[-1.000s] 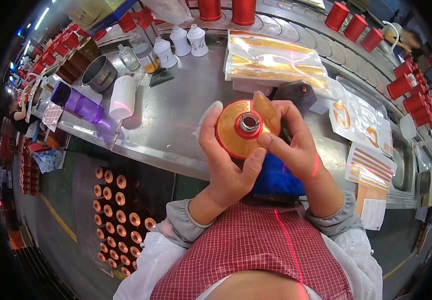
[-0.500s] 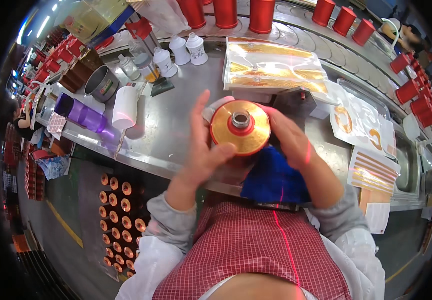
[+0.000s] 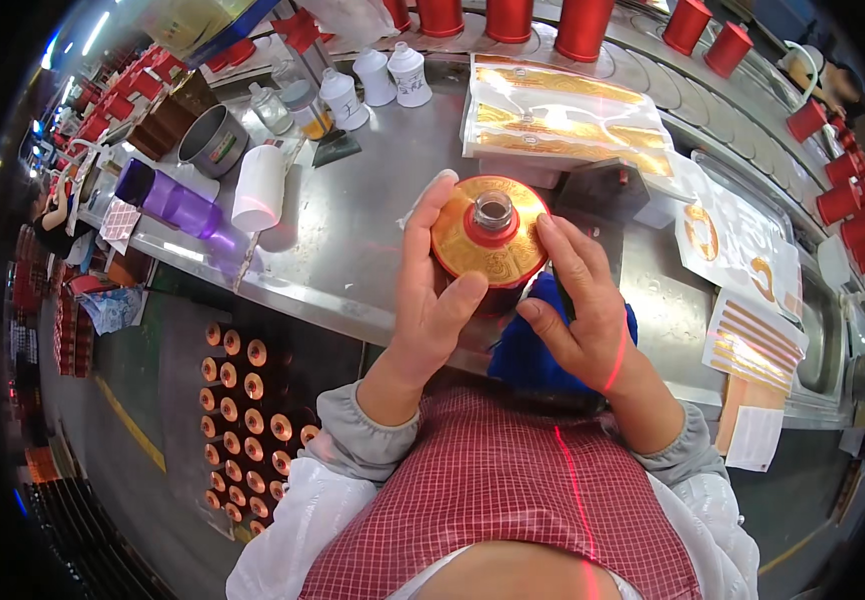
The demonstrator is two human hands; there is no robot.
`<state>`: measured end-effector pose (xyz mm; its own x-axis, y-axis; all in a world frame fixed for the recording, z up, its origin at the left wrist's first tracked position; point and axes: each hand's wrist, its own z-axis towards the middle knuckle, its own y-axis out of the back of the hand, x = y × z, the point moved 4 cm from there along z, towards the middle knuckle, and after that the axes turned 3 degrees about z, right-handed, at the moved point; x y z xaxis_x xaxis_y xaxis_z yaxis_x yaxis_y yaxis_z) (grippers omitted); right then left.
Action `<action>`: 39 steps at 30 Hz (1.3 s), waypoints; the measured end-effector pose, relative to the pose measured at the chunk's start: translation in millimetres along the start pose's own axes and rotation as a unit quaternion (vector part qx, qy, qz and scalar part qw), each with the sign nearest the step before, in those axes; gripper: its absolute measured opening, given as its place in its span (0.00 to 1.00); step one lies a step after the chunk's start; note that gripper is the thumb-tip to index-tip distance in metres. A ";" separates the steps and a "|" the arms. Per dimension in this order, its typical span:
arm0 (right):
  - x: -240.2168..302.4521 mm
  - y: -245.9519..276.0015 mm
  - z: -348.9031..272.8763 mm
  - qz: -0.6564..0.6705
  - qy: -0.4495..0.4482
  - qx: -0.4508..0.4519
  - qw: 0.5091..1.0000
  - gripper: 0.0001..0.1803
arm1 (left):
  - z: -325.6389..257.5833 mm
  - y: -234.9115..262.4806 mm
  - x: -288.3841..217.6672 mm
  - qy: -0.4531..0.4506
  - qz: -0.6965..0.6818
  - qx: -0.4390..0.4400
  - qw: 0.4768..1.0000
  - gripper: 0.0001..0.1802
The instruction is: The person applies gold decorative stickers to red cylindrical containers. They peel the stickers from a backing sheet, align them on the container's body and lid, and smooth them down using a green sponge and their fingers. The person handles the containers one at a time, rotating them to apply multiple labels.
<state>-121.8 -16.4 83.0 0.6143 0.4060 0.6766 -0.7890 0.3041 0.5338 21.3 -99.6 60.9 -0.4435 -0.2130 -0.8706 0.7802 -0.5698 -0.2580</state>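
Head view: both hands clasp gold-topped bottle (image 3: 490, 238) over table edge (image 3: 353, 310).

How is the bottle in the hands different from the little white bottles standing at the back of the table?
The gold-topped bottle has a shiny gold shoulder and a red neck; the white bottles are plain white. The gold-topped bottle is gripped between the left hand and right hand, above the metal table; the white bottles stand untouched. It also looks wider than they do. Both narrow to a small neck on top.
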 end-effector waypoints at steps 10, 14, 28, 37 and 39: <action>1.6 0.4 0.4 -0.002 0.002 -0.009 1.000 0.35 | 0.5 -5.9 -2.8 0.011 0.025 -0.032 0.999 0.39; 2.5 1.5 0.8 0.002 0.001 -0.010 1.000 0.35 | 0.4 -6.3 -2.2 0.016 0.030 -0.039 0.999 0.38; -28.8 -9.9 33.4 0.224 -0.162 -0.012 0.961 0.32 | 2.5 -9.4 -5.9 0.016 0.045 -0.067 0.997 0.38; -29.5 -8.9 32.0 0.273 -0.162 0.010 0.948 0.32 | 0.7 -3.2 0.3 -0.002 0.032 -0.042 0.999 0.39; -31.2 -8.5 30.8 0.281 -0.162 0.011 0.946 0.32 | 2.7 -2.4 -0.6 -0.012 0.028 -0.027 0.999 0.40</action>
<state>-133.9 -58.2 73.0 0.0720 0.2121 0.9746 -0.9938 0.0986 0.0519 18.5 -100.3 63.1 -0.4080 -0.2629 -0.8743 0.8270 -0.5121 -0.2319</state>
